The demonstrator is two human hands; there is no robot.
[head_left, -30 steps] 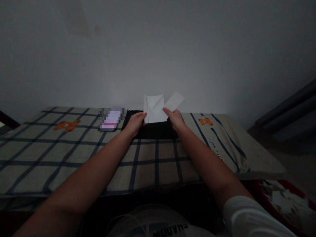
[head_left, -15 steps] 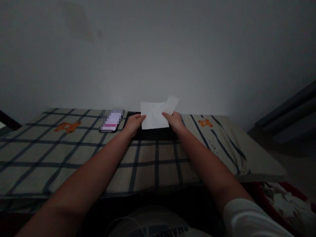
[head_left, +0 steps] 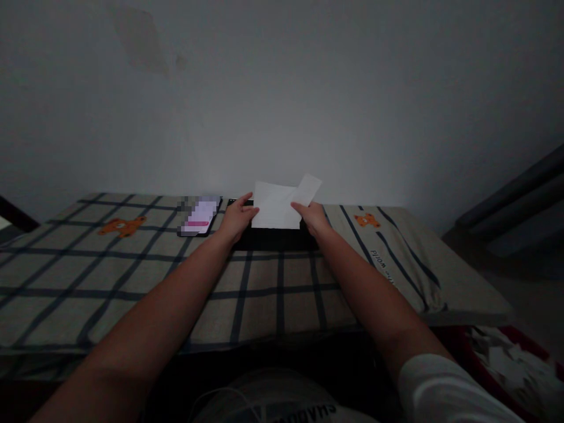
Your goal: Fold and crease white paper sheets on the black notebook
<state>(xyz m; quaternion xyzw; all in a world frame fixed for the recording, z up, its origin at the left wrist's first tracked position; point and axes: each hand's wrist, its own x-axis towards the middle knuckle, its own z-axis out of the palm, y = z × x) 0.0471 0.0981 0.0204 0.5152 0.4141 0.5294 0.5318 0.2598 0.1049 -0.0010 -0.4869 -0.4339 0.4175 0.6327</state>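
Note:
A white sheet of paper [head_left: 275, 205] is held up over a black flat item [head_left: 277, 239] that lies on the checked cloth. My right hand [head_left: 315, 217] pinches the paper at its right side, thumb in front, where a folded strip [head_left: 308, 188] sticks up at a slant. At the paper's left edge is my left hand [head_left: 238, 217], its index finger raised and spread away from the thumb. That thumb's tip meets the edge of the sheet. The paper hides part of the black item and some fingers of my right hand.
A phone [head_left: 200, 217] with a lit screen lies left of my left hand. The checked cloth [head_left: 282, 305] covers the table, which meets a grey wall [head_left: 282, 106]. At the lower right stands a red container [head_left: 458, 346] with crumpled white paper [head_left: 511, 364].
My left hand has loosened from the paper, its index finger lifting and spreading. The sheet has tilted slightly, and its folded strip has shifted a little to the right.

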